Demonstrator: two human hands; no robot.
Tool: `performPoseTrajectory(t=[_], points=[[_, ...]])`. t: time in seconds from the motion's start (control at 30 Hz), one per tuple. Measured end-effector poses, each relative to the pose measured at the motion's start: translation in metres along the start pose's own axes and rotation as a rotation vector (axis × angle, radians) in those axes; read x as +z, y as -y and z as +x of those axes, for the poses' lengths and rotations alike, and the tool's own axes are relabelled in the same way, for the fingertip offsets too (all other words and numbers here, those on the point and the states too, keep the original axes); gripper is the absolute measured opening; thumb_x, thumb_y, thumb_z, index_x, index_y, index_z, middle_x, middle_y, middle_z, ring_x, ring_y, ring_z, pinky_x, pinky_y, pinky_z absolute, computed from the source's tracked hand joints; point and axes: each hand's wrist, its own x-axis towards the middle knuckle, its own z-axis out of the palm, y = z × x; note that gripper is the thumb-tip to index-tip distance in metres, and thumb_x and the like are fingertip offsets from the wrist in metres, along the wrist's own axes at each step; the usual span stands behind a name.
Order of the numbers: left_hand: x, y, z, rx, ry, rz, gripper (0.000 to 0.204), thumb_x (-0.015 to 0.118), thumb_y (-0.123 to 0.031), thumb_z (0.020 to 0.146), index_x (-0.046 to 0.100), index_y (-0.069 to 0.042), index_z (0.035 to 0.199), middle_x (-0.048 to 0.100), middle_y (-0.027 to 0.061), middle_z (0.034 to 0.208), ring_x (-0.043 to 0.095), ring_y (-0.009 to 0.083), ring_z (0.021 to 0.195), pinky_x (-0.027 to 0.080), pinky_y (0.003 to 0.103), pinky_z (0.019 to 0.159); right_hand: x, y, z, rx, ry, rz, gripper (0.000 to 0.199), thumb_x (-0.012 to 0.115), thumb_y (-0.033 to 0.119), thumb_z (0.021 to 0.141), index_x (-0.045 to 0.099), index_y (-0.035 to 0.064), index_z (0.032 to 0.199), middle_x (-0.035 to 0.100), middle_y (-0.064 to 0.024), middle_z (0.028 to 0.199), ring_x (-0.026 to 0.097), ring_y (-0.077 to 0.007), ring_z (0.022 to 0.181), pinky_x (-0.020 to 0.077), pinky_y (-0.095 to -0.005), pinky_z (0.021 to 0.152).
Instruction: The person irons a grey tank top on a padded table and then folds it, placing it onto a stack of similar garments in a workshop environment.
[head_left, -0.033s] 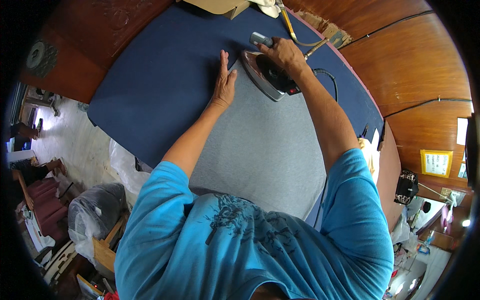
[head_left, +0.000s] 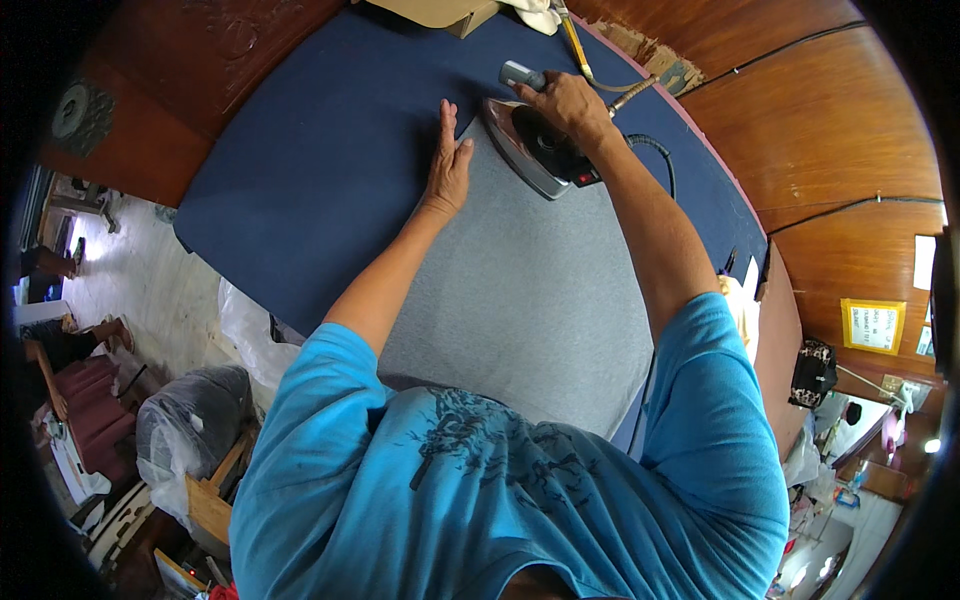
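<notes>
Right hand (head_left: 575, 105) and iron (head_left: 530, 145) (grasped from above) have shifted slightly forward; left hand (head_left: 449, 182), unclenched and empty, rests at the edge of the grey cloth (head_left: 520, 300).

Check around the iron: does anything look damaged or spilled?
Yes: beyond the iron, the wooden wall has a ragged patch, apparently peeled, unlike the smooth surface beside it. No spill shows on the grey cloth.

Cardboard box (head_left: 425, 12) cut off at top, grey cloth (head_left: 520, 300) partly hidden behind blue shirt (head_left: 530, 490)
</notes>
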Motion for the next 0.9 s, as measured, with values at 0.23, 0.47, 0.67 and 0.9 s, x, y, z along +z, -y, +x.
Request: performPoseTrajectory(t=[0.23,0.47,0.67,0.9], points=[[0.014,0.006,0.024,0.053,0.030,0.180,0.057,0.029,-0.038,0.095,0.013,-0.011,0.143,0.020,0.0148,0.146,0.021,0.0308,0.134,0.021,0.039,0.108,0.000,-0.014,-0.013,-0.027,0.060,0.032,0.071,0.053,0.065,0.077,0.061,-0.0015,0.102,0.064,-0.0222,0.083,0.066,-0.0341,0.078,0.0515,-0.0393,0.071],[0.037,0.026,0.065,0.032,0.520,1.273,0.051,0.025,-0.038,0.095,0.023,-0.018,0.142,0.017,0.0030,0.149,0.012,0.0224,0.138,0.013,0.047,0.109,-0.018,-0.069,-0.101,0.078,0.083,-0.044,0.052,0.054,0.048,0.081,0.062,0.0024,0.103,0.064,-0.0230,0.083,0.063,-0.0365,0.081,0.0501,-0.0406,0.074],[0.038,0.023,0.064,0.025,0.512,1.315,0.050,0.028,-0.034,0.095,0.023,-0.017,0.142,0.018,0.0027,0.149,0.013,0.0225,0.138,0.016,0.047,0.108,-0.041,-0.139,-0.145,0.426,-0.032,0.126,0.054,0.054,0.048,0.080,0.062,-0.0027,0.098,0.063,-0.0223,0.072,0.065,-0.0327,0.072,0.0513,-0.0374,0.070],[0.030,0.042,0.074,0.063,0.251,1.107,0.047,0.036,-0.034,0.092,0.036,-0.013,0.135,0.031,0.0072,0.141,0.029,0.0250,0.129,0.026,0.043,0.104,-0.030,-0.136,-0.134,0.179,0.019,-0.017,0.056,0.053,0.051,0.079,0.063,0.0010,0.102,0.065,-0.0214,0.078,0.065,-0.0337,0.073,0.0520,-0.0395,0.070]])
